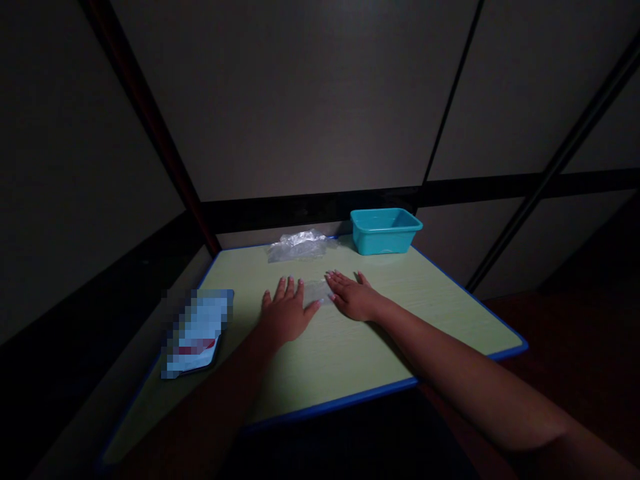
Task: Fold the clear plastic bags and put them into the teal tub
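A small clear plastic bag or sheet [315, 291] lies flat on the pale table [320, 360], partly covered by my hands. My left hand [287, 310] rests palm down at its left side, fingers spread and thumb touching or close to its near edge. On the other side, my right hand [353, 297] lies palm down with outstretched fingers over its right edge. Beyond my hands, a crumpled pile of clear plastic [299, 247] sits near the table's back edge.
A turquoise plastic basket [385, 233] stands at the back right corner. A phone or tablet with a lit, blurred screen [197, 333] lies at the left edge. Dark panelled walls or doors [310, 100] rise behind the blue-edged table.
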Tool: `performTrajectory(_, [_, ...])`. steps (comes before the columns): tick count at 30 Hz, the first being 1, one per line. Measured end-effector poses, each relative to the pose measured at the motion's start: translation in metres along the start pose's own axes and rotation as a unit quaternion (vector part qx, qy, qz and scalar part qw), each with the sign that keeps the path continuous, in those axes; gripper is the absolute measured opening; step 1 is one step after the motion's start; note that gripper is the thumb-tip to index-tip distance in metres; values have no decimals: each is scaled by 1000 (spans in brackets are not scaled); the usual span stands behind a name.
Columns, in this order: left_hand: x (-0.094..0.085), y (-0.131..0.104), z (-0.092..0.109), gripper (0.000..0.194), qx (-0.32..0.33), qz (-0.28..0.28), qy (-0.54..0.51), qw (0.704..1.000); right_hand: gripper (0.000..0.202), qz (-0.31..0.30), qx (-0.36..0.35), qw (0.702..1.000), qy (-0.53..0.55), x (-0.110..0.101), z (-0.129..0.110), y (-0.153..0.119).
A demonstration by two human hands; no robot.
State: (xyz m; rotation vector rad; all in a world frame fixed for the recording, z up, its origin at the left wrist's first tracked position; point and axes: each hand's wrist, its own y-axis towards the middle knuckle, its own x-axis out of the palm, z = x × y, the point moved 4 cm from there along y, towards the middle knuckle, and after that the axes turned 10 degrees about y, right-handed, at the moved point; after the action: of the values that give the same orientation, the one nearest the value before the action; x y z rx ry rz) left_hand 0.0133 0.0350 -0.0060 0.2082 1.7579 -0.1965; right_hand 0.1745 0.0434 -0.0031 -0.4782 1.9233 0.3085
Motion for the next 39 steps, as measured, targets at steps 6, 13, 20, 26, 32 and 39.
performTrajectory(6, [-2, 2, -11, 80, -66, 3, 34, 997, 58, 0, -1, 1000, -6, -1, -1, 0])
performTrajectory(13, [-9, 0, 0, 68, 26, 77, 20, 996, 58, 7, -5, 1000, -8, 0, 0, 0])
performTrajectory(20, [-11, -1, 36, 65, 187, 78, -41, 978, 57, -6, -8, 1000, -1, 0, -1, 0])
performTrajectory(26, [-7, 2, 35, 67, 175, 50, -53, 982, 62, -12, -7, 1000, 5, 0, -2, -1])
performTrajectory(32, [-5, 2, 27, 64, 127, 38, -38, 990, 66, -12, -9, 1000, 8, 0, 0, -2])
performTrajectory(39, [-3, -1, 15, 63, 67, 10, -49, 996, 68, -16, -7, 1000, 8, -1, 0, -3])
